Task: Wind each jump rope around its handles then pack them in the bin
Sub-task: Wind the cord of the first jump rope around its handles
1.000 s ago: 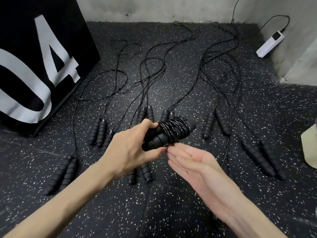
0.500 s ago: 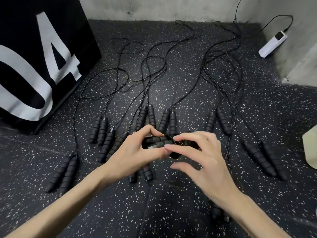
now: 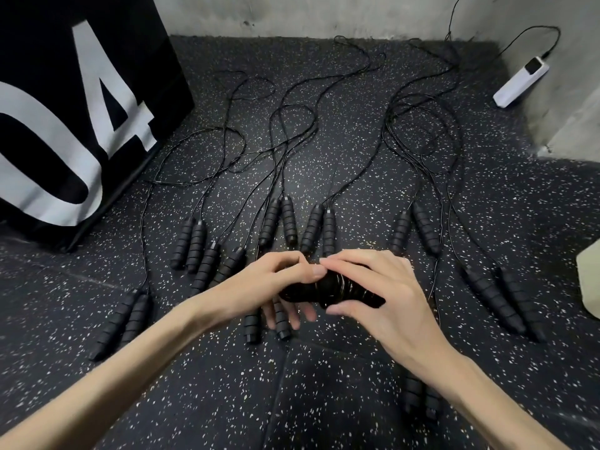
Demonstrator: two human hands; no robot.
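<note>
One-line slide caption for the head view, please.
Both hands, left hand and right hand, grip a wound jump rope above unwound ropes spread on the speckled floor.

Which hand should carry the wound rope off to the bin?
Probably the right hand: it wraps over the wound rope, thumb beneath. The left hand only pinches one end. No bin is clearly visible, so direction is uncertain.

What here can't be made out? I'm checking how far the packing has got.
- Wound rope, head view: its loose end is hidden by both hands.
- Handle pair: partly behind the right forearm.
- Pale object: cut off by the right edge; unclear if it's the bin.
</note>
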